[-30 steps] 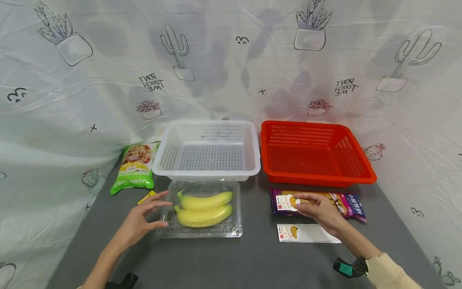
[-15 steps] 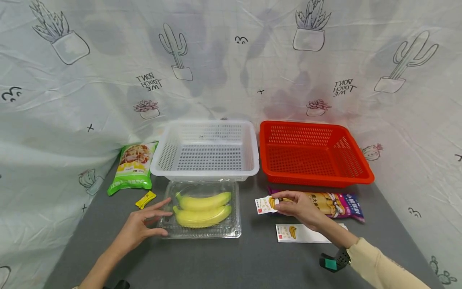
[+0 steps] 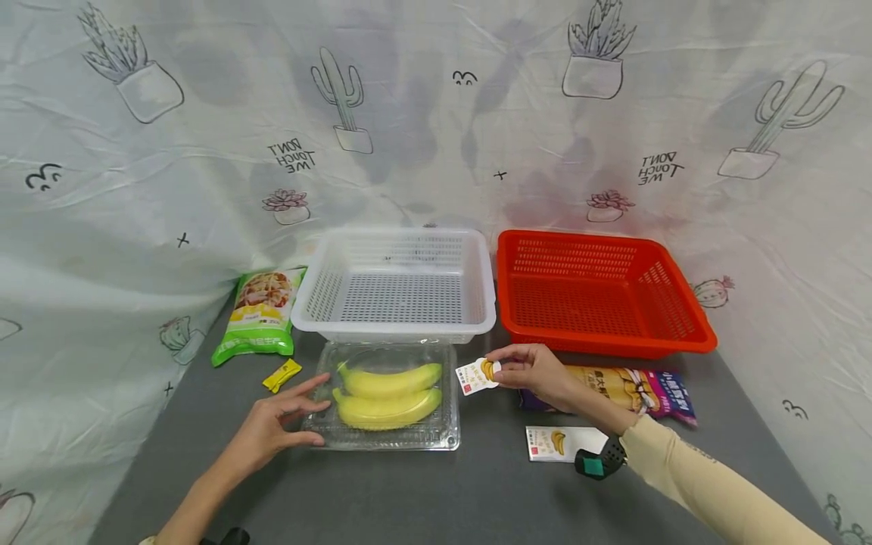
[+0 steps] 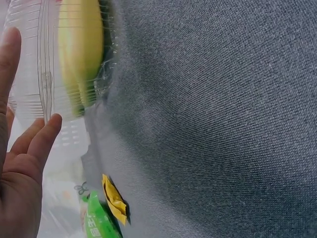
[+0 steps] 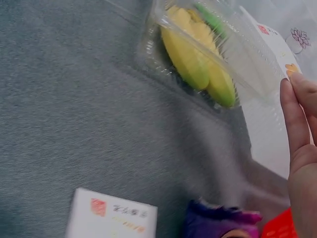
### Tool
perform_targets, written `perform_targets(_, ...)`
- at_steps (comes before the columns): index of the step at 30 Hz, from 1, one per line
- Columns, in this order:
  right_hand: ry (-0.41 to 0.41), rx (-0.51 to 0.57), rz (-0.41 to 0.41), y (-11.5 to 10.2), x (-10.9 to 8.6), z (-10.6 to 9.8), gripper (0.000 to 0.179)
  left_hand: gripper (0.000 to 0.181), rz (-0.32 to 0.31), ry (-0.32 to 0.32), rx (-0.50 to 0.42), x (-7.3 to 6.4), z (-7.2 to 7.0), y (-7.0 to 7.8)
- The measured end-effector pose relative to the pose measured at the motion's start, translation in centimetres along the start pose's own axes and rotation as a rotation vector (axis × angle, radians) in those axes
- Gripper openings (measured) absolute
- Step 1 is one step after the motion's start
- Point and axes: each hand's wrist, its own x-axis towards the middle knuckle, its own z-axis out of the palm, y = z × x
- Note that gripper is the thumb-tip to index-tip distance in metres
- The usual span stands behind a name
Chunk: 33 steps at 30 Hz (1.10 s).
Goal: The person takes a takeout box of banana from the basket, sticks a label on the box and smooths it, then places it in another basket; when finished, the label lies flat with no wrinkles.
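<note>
Right hand [image 3: 534, 376] has a small white banana label [image 3: 473, 377] pinched between thumb and fingers. Half a second ago it was by the purple snack bag [image 3: 613, 386]; now it's at the right edge of the clear box [image 3: 448, 439], can't tell if touching. Left hand [image 3: 272, 428] hasn't really budged, thumb and fingers spread at the box's left side, two bananas [image 3: 390, 409] inside. Wristband now covers the right end of the label strip [image 3: 541, 445]. Label and strip both have a banana picture, red stamp and tiny Chinese print; purple bag and green bag [image 3: 262, 314] have Chinese too. Curtain [image 3: 436, 151] says "DON'T TOUCH", mirrored lol.
</note>
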Motion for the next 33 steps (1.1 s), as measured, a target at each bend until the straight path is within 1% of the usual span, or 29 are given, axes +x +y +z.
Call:
perform_targets(2, -0.009, -0.001, 0.000, -0.3, 0.7, 0.2, 0.037, 0.045, -0.004, 0.002, 0.002, 0.0, 0.1, 0.0)
perform_targets(6, -0.062, -0.032, 0.002, -1.2, 2.3, 0.4, 0.035, 0.045, -0.010, 0.009, 0.017, 0.0, 0.1, 0.1)
perform_targets(11, -0.171, -0.067, -0.015, -2.3, 4.3, 0.4, 0.034, 0.045, -0.020, 0.012, 0.042, 0.1, 0.1, 0.1)
perform_targets(15, -0.237, -0.106, -0.022, -3.0, 5.6, 0.7, 0.034, 0.045, -0.019, 0.017, 0.047, 0.0, 0.1, 0.1)
perform_targets(21, -0.293, -0.120, -0.009, -3.5, 7.1, 1.5, 0.034, 0.043, -0.006, 0.014, 0.021, -0.2, 0.3, 0.1)
perform_targets(25, -0.351, -0.120, 0.000, -3.8, 8.0, 1.9, 0.035, 0.044, -0.012, 0.015, 0.018, -0.3, 0.3, 0.1)
perform_targets(28, -0.392, -0.144, 0.009, -4.1, 8.7, 2.2, 0.036, 0.044, -0.020, 0.013, 0.021, -0.3, 0.3, 0.1)
perform_targets(33, -0.437, -0.185, 0.021, -4.6, 9.9, 2.9, 0.035, 0.044, -0.028, 0.007, 0.019, -0.2, 0.2, 0.2)
